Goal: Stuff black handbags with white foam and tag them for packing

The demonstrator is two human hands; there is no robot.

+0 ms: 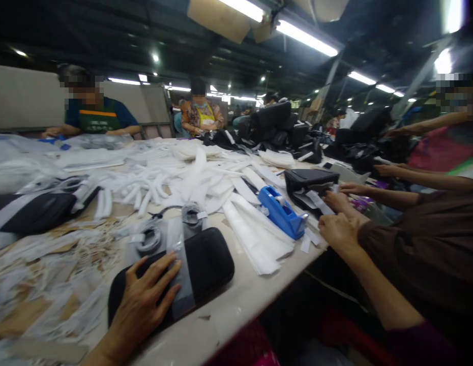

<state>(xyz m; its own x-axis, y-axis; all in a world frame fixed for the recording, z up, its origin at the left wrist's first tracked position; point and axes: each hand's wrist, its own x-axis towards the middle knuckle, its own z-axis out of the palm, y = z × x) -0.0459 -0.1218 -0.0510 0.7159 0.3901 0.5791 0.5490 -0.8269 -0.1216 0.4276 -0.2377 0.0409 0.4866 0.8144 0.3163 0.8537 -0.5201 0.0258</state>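
My left hand [147, 295] lies with its fingers spread on a black zipped case [211, 256], touching the clear plastic band [181, 269] around its middle. Two coiled grey cables [148, 239] sit just behind the case. Over at the right, my right hand [340, 233] is closed at the table edge, beside the blue tape dispenser [284, 213] and some small white strips [311, 239]. What its fingers pinch is too small to make out. Just beyond it, a co-worker's hands [337, 200] are at an open black case [311, 178] with a white strip.
White foam strips [198, 178] are heaped across the table [236, 305]. Rubber bands and plastic scraps [95, 254] cover the left side, near another black case [41, 211]. Black cases [274, 122] are piled at the back. Several people sit or stand around the table.
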